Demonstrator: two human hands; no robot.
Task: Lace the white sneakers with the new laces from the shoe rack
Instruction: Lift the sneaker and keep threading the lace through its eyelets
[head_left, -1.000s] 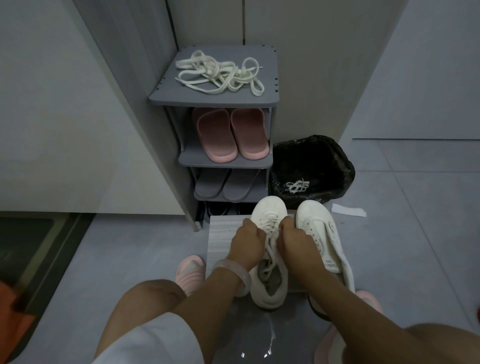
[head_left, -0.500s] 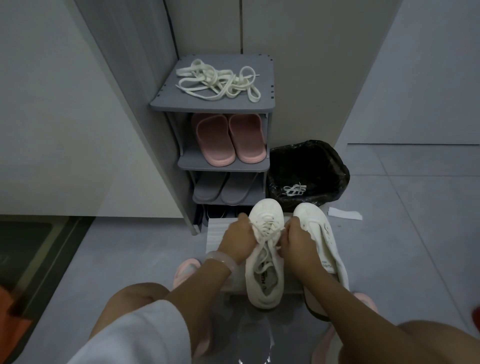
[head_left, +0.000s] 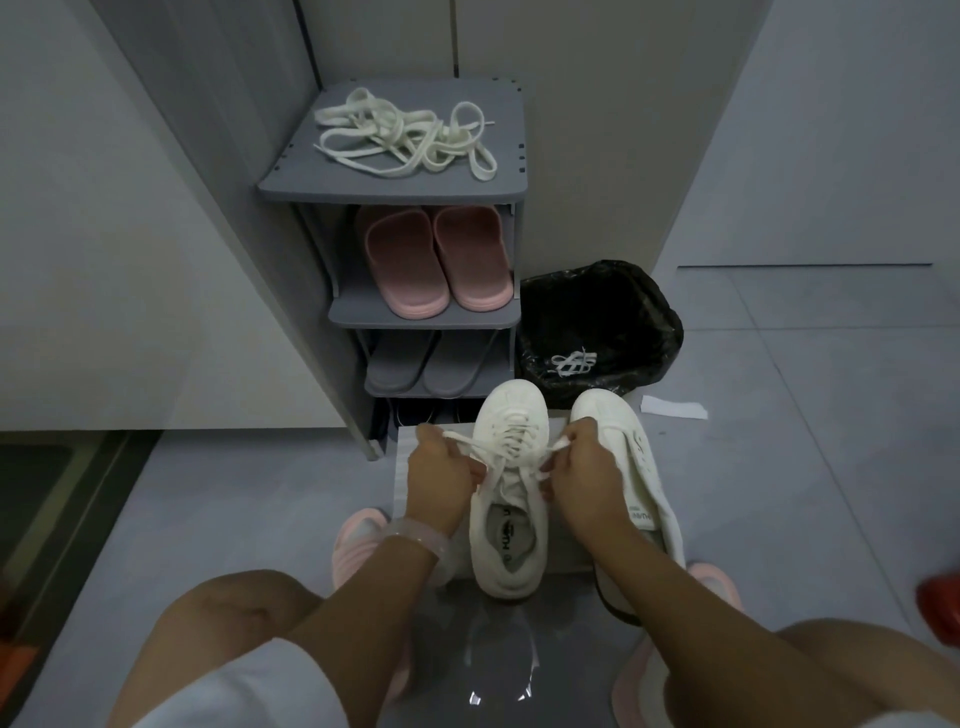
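Sneakers (head_left: 511, 499): white, one laced, ends (head_left: 462, 440) taut.

Grey tile floor (head_left: 779, 467), pale walls (head_left: 104, 208), dim.

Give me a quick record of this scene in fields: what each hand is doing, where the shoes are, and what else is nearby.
left hand: pinches one lace end, pulled out to the left
right hand: pinches the other lace end
laced sneaker: between the hands, toe toward the rack
second sneaker: right beside it, no lace visible
spare laces: loose tangle on the shoe rack top shelf
pink slippers: second shelf
black bin: right of the rack, a lace inside
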